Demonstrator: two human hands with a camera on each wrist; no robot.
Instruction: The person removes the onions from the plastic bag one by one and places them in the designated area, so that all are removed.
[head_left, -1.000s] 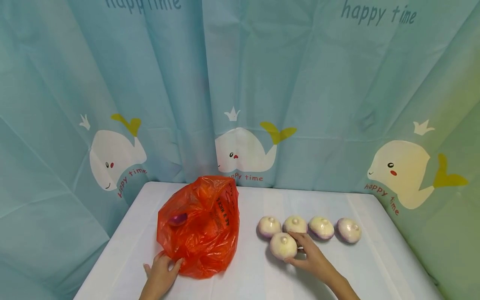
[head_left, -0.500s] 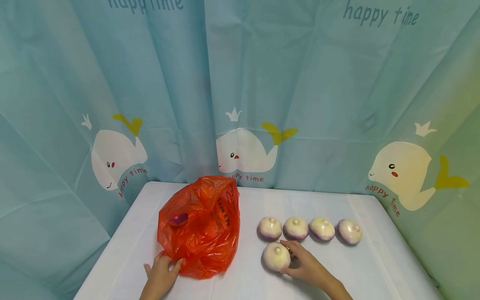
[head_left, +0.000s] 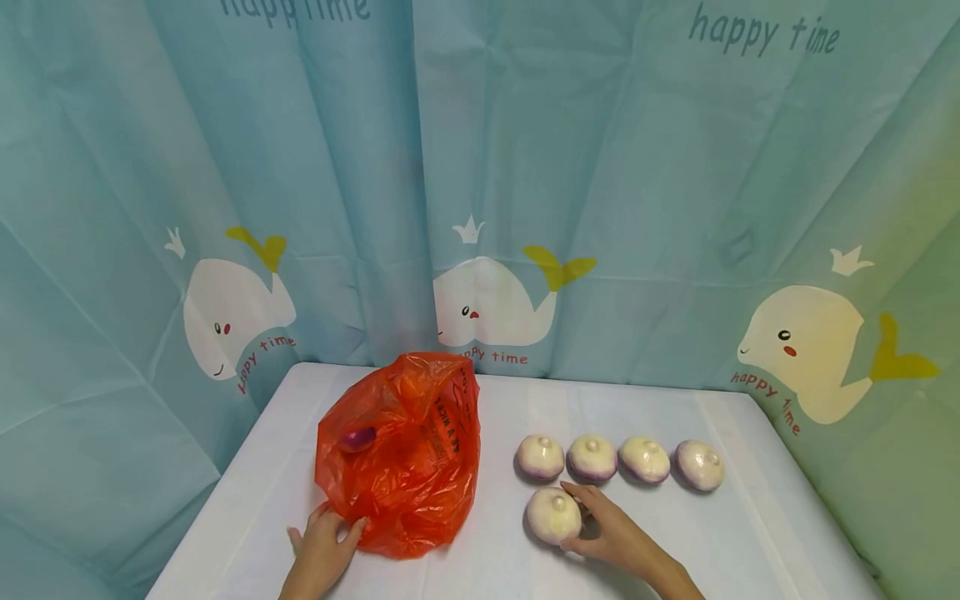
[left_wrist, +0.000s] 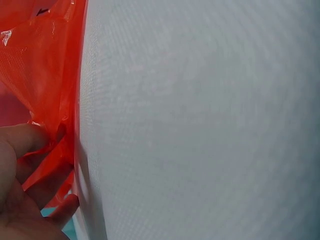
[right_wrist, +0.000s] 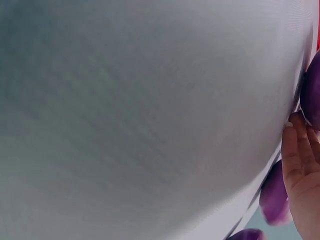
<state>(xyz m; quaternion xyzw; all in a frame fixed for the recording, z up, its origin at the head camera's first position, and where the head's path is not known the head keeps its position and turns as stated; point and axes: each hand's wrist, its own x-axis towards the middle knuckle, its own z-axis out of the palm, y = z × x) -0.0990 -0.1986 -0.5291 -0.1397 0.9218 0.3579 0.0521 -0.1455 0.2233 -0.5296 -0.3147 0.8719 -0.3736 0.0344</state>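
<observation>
From afar, on head cam: my R hand [head_left: 611, 533] grips a white-and-purple bulb [head_left: 553, 517] from its R side, pale nub up, low over the white tabletop [head_left: 487, 567]. The bulb sits just in front of a row of four similar bulbs [head_left: 592, 458], nearest the row's L end; the R-most of the four stands slightly apart. My L hand [head_left: 324, 546] pinches the near L edge of a crumpled red plastic bag [head_left: 416, 467] w/ black lettering, well to the L of the bulbs. A purple item [head_left: 358, 439], too obscured to ID, shows at the bag. Behind the tabletop hangs a blue-green curtain [head_left: 645, 167] w/ white whales & "happy time" print.
</observation>
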